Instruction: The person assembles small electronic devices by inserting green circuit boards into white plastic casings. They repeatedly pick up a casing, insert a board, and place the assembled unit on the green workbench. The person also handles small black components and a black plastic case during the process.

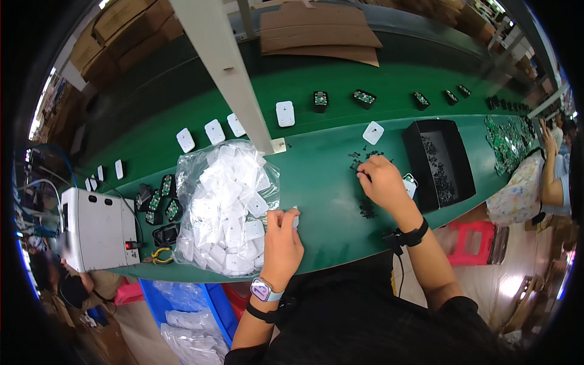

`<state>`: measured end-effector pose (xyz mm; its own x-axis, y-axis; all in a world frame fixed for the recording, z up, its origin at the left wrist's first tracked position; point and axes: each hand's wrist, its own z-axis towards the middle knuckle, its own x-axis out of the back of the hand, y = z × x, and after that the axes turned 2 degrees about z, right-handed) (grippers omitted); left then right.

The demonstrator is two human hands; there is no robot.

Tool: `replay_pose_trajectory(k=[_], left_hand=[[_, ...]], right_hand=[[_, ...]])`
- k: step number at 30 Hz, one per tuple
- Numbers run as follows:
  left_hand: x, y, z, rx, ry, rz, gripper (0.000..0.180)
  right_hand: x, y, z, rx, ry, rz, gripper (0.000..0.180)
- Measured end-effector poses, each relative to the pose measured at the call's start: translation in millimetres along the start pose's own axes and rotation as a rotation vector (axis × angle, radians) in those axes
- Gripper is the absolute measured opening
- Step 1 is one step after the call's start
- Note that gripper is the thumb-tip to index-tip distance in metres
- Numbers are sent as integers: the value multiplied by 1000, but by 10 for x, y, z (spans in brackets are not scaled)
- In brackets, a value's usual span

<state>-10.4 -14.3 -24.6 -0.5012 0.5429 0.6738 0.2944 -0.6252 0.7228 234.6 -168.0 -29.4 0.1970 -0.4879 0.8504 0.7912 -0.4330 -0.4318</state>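
Observation:
My left hand is closed at the near edge of the green table, right of the bag, its fingertips on a white plastic cover mostly hidden by the fingers. My right hand reaches over a scatter of small black parts, thumb and fingers pinched together; whatever they pinch is too small to make out. More small black parts lie below that hand. One white cover rests just beyond it, and a white-edged piece with a circuit board shows beside the wrist.
A clear bag of white covers lies at left, near black housings, pliers and a white machine. A black box stands at right, before a circuit-board pile. A metal post rises behind; a co-worker sits far right.

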Motion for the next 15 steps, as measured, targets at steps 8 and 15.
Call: replay_pose_trajectory(k=[8,15], left_hand=[[-17,319,-90,180,141,-650,39],[198,311,-130,433,-86,-1158,35]], right_hand=[[-89,157,19,54,-43,-150,7],[384,-413,29,39,-141,523,10]])
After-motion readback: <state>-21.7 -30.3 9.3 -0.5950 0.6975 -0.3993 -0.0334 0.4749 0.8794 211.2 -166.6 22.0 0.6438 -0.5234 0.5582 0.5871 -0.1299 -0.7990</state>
